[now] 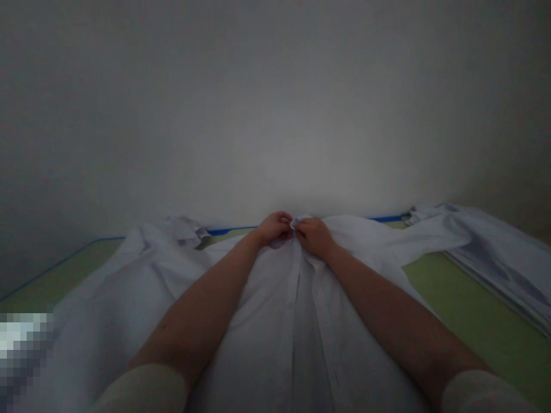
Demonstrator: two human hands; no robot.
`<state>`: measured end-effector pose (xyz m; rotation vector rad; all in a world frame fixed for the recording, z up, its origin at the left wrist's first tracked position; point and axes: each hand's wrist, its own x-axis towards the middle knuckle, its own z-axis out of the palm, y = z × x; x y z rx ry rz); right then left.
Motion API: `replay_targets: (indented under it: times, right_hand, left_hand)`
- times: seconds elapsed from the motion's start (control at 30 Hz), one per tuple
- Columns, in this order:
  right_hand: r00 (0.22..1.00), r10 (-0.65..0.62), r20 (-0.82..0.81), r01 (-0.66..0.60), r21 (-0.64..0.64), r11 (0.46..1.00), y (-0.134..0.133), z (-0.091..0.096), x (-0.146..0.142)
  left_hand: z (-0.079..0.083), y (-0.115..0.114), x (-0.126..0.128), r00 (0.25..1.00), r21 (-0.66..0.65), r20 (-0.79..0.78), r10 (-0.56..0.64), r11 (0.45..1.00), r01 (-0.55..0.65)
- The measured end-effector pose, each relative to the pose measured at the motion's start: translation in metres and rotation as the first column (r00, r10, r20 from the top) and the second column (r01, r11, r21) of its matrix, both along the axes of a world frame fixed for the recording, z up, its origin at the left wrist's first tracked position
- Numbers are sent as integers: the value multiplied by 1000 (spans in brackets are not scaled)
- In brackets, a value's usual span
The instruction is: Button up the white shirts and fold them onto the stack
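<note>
A white button-up shirt [267, 321] lies spread on a green surface, its front placket parted down the middle. At its collar, by the far edge, both hands meet. My left hand [276, 228] pinches one side of the collar between thumb and fingers. Close beside it, my right hand [316, 236] is closed on the other side of the collar. Any button between the fingertips is too small to make out. One sleeve of the shirt stretches out to the right.
More white cloth [142, 269] lies crumpled on the left. A white garment [508, 246] rests at the right, above layered fabric. The green surface [456, 292] has a blue edge [387, 218] running along a plain grey wall [275, 103].
</note>
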<state>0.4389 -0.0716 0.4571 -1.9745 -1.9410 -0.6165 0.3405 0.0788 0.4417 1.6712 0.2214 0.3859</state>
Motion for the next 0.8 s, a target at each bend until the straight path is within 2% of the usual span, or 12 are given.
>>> replay_targets:
  times: [0.1, 0.43, 0.53, 0.7, 0.8]
  right_hand:
    - [999, -13, 31, 14, -29, 999, 0, 0, 0]
    - [999, -28, 34, 29, -51, 998, 2, 2, -3]
    - [999, -41, 6, 41, -59, 997, 1, 2, -4]
    - [990, -40, -134, 37, -25, 999, -2, 1, -6]
    - [970, -56, -237, 52, -23, 998, 0, 1, -3]
  left_hand:
    - [4, -2, -1, 999, -81, -31, 6, 997, -9]
    - [4, -9, 8, 976, -154, -111, 189, 967, -205]
    - [5, -8, 7, 970, -143, -126, 208, 964, -225]
    - [9, -4, 3, 976, -93, -101, 192, 975, -202]
    - [12, 0, 4, 980, 21, -82, 183, 983, -182]
